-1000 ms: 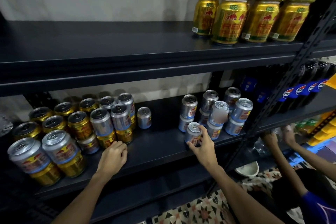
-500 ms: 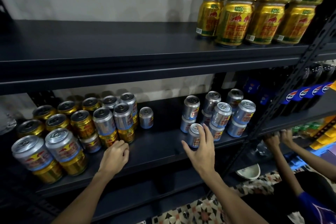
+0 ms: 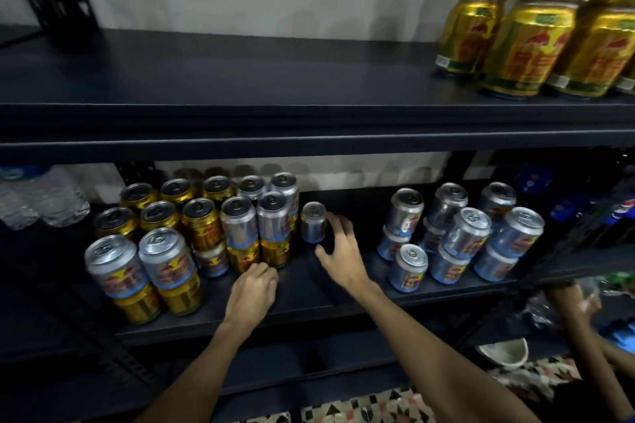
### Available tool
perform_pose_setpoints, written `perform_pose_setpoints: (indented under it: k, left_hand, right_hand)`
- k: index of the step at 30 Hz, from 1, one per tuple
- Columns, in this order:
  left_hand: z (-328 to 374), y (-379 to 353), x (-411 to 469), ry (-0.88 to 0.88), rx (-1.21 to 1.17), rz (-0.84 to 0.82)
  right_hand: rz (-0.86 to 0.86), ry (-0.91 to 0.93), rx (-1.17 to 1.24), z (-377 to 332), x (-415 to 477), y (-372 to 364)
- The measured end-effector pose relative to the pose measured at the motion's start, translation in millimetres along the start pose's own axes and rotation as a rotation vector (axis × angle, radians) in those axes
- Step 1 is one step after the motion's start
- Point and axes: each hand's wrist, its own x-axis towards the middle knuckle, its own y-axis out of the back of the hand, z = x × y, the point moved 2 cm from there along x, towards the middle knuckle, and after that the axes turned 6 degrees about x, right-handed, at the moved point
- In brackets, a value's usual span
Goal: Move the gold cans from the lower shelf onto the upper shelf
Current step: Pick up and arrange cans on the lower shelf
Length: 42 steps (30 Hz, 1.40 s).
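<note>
Lower shelf (image 3: 309, 288): gold cans (image 3: 202, 223) clustered left under silver cans (image 3: 237, 221); left hand (image 3: 252, 292) curled, empty, near them; right hand (image 3: 340, 252) spread, empty, beside lone silver can (image 3: 313, 221).

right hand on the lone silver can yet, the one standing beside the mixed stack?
Cannot tell. In the head view the right hand is open with its fingertips right beside the lone silver can, but motion blur hides whether they meet.

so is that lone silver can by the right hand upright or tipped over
Upright. The lone silver can stands on its base on the lower shelf, lid and pull tab facing up. The right hand is spread open beside it, not gripping.
</note>
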Motion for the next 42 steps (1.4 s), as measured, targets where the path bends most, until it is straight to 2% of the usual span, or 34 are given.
perform_pose_setpoints:
  k: [7,17,26,36,42]
  left_hand:
    - [-2,0,2,0.047,-0.025,-0.004]
    - [0,1,2,0.047,-0.015,0.028]
    - [1,0,3,0.022,-0.010,0.039]
    - [2,2,1,0.043,0.004,0.015]
    - [3,3,0,0.098,-0.029,-0.008]
  right_hand:
    - [-0.089,-0.084,0.029,18,44,-26]
    - [0.095,-0.058,0.026,28,34,-25]
    - [0.006,-0.049,0.076,29,28,-11]
    - [0.143,0.085,0.239,-23,-51,72]
    - [0.287,0.053,0.249,-1,-84,137]
